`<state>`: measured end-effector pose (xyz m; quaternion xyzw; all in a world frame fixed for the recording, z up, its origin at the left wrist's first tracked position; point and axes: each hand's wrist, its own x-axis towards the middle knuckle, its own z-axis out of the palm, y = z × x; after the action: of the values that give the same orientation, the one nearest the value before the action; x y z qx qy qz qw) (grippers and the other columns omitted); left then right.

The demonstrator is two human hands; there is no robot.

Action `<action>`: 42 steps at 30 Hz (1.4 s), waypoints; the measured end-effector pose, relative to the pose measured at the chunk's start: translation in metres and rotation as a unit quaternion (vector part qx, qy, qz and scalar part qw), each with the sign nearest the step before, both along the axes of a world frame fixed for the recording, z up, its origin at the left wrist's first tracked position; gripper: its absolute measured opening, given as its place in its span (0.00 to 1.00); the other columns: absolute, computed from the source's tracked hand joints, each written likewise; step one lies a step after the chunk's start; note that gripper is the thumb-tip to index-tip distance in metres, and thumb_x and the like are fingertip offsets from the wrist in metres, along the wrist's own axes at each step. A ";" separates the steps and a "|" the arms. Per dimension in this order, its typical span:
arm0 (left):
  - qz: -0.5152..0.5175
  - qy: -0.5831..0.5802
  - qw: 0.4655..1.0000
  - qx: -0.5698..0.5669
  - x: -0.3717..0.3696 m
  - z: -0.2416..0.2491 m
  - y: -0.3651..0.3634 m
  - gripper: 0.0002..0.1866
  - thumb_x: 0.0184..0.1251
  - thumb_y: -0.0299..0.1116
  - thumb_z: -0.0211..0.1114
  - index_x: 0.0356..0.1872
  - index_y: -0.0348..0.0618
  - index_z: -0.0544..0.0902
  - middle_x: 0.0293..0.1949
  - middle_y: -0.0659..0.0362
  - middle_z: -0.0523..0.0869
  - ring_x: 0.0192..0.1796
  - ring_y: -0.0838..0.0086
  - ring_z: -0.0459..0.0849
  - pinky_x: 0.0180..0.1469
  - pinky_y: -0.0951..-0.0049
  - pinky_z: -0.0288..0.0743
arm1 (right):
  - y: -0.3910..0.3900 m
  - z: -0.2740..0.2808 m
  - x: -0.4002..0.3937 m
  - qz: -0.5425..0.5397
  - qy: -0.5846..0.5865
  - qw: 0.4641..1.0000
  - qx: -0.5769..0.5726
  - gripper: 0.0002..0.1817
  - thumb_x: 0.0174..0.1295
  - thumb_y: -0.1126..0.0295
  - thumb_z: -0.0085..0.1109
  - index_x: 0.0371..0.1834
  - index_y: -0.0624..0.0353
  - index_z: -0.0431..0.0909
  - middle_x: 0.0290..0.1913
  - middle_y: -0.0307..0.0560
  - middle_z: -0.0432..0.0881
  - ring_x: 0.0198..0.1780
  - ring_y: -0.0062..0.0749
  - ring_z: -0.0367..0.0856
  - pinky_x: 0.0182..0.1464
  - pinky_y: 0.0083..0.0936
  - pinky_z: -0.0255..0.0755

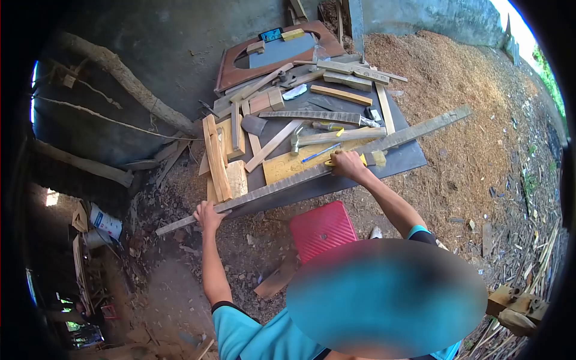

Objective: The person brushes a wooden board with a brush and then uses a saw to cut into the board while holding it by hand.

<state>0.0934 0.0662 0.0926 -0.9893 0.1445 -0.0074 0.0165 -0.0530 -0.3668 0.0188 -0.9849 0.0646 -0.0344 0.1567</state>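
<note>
Laid slantwise along the near side of the desk (415,159), a long, narrow wooden strip (282,186), reaching past the desk at both ends. Gripped near its left end by the left hand (208,217), fingers closed over the wood. Farther along to the right, held down by the right hand (348,163), fingers curled narrow around a yellow tool (363,159) and set against the strip; broad pale tip jutting out to the right, exact kind impossible to tell.

Just behind the strip, between the hands, a yellowish board (282,168) flat on the desk, with a blue pen (321,153) lying close to the right hand. Next to the pen, a hammer (294,144), and behind that, a ridged wooden length (318,116) lying crosswise. Up from the left hand, a pale wooden block (237,179) and, just beside, a long split piece (217,162).

Farther back on the desk, jumbled loosely, many wooden offcuts (347,80). At the far end, a brown frame (225,73) around an oval opening, with a phone (271,35) at its back edge.

In front of the desk, on a littered floor, a red stool (324,231) with a small hole in the seat. Off to the right, a wide spread of sawdust (432,75). Off to the left, a rough log (123,75) slanting before a grey wall (174,36); lower down, a white bucket (107,222).
</note>
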 end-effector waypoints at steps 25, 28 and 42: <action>-0.227 -0.073 0.935 -0.262 -0.094 -0.051 -0.127 0.19 0.49 0.34 0.64 0.44 0.45 0.75 0.48 0.51 0.72 0.54 0.57 0.69 0.56 0.55 0.60 | -0.013 -0.024 -0.003 -0.043 -0.093 0.972 0.213 0.36 0.29 0.69 0.73 0.50 0.60 0.71 0.38 0.57 0.80 0.42 0.49 0.79 0.43 0.36 0.71; -0.283 -0.060 0.935 -0.202 -0.099 -0.067 -0.146 0.28 0.48 0.34 0.64 0.55 0.48 0.71 0.55 0.52 0.68 0.59 0.57 0.65 0.62 0.53 0.54 | -0.008 -0.012 -0.006 -0.030 -0.097 0.972 0.214 0.33 0.31 0.69 0.73 0.47 0.61 0.72 0.35 0.57 0.79 0.38 0.50 0.78 0.40 0.34 0.71; -0.237 0.012 0.965 -0.116 -0.108 -0.083 -0.160 0.52 0.39 0.40 0.71 0.69 0.53 0.51 0.69 0.51 0.49 0.71 0.55 0.45 0.69 0.50 0.36 | 0.017 0.033 0.016 -0.143 -0.058 0.656 0.739 0.20 0.66 0.53 0.45 0.24 0.58 0.71 0.17 0.32 0.62 0.18 0.20 0.60 0.21 0.18 0.55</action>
<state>-0.0143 -0.0938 0.0092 -0.9220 0.3732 -0.0160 -0.1019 -0.0366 -0.3499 0.0518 -0.5192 0.1996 -0.0544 0.8292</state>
